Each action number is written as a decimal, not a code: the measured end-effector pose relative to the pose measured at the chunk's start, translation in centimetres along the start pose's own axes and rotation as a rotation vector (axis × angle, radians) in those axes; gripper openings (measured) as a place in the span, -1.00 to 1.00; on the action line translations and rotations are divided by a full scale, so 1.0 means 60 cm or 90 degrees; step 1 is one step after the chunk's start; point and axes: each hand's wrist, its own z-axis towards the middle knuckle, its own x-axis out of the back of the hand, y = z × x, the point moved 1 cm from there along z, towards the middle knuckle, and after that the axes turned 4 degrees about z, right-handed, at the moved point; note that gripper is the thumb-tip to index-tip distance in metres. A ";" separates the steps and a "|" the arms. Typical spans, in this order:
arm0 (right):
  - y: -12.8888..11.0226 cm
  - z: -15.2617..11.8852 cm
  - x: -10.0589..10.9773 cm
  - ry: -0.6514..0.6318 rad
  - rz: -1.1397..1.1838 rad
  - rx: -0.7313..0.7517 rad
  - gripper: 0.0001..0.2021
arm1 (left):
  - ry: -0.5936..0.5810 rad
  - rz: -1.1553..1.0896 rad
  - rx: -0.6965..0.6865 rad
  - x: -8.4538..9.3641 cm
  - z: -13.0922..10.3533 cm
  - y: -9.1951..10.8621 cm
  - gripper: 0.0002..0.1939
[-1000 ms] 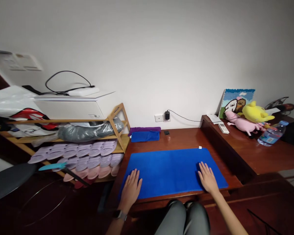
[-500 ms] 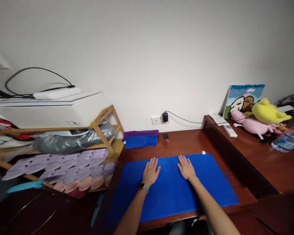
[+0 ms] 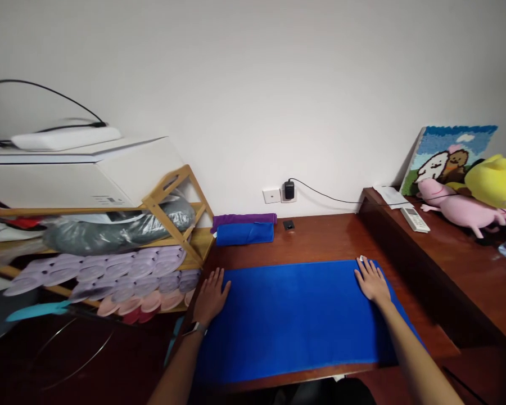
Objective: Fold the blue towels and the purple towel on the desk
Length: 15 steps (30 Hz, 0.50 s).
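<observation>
Rack (image 3: 172, 232) holds lilac slippers (image 3: 93, 271); 2 hands (image 3: 373, 286), spread wide, flat on blue cloth (image 3: 299, 318).

Plain blue cloth (image 3: 299, 320), purple roll (image 3: 247, 219)

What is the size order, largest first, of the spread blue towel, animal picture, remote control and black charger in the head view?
1. Spread blue towel
2. Animal picture
3. Remote control
4. Black charger

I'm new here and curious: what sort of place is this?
Probably a room in a home: slippers on a wooden rack, a pink plush toy and a white remote.
</observation>
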 end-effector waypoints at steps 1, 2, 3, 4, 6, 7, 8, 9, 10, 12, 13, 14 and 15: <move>-0.002 0.000 0.003 -0.002 -0.001 -0.002 -0.30 | 0.002 0.001 0.000 0.001 0.000 0.002 -0.24; -0.002 0.001 0.006 -0.004 -0.003 -0.004 -0.30 | 0.005 0.001 0.001 0.003 0.000 0.002 -0.24; -0.002 0.002 0.010 -0.006 -0.005 -0.008 -0.30 | 0.009 0.002 0.001 0.004 0.000 0.002 -0.25; 0.000 0.004 0.014 -0.008 -0.007 -0.008 -0.30 | 0.012 0.002 0.001 0.005 0.000 0.002 -0.25; 0.005 0.006 0.020 -0.014 -0.011 -0.002 -0.31 | 0.014 0.001 0.002 0.007 -0.001 0.002 -0.27; 0.007 0.008 0.022 -0.018 -0.013 0.003 -0.31 | 0.012 0.000 0.005 0.008 -0.001 0.002 -0.27; 0.010 0.009 0.023 -0.019 -0.014 0.009 -0.31 | 0.008 -0.001 0.009 0.009 -0.001 0.002 -0.27; 0.012 0.010 0.022 -0.018 -0.014 0.012 -0.31 | 0.004 -0.002 0.012 0.010 -0.001 0.002 -0.27; 0.013 0.011 0.022 -0.017 -0.014 0.012 -0.31 | -0.001 -0.002 0.016 0.011 0.000 0.002 -0.26; 0.016 0.012 0.020 -0.015 -0.009 0.006 -0.32 | -0.005 -0.003 0.018 0.011 0.001 0.001 -0.25; 0.016 0.012 0.019 -0.017 -0.006 0.006 -0.32 | -0.005 -0.004 0.016 0.010 0.001 0.000 -0.24; 0.016 0.012 0.019 -0.020 -0.001 0.008 -0.32 | -0.004 -0.004 0.013 0.010 0.002 -0.001 -0.24; 0.015 0.012 0.019 -0.023 0.005 0.010 -0.32 | -0.004 -0.005 0.011 0.009 0.003 -0.002 -0.23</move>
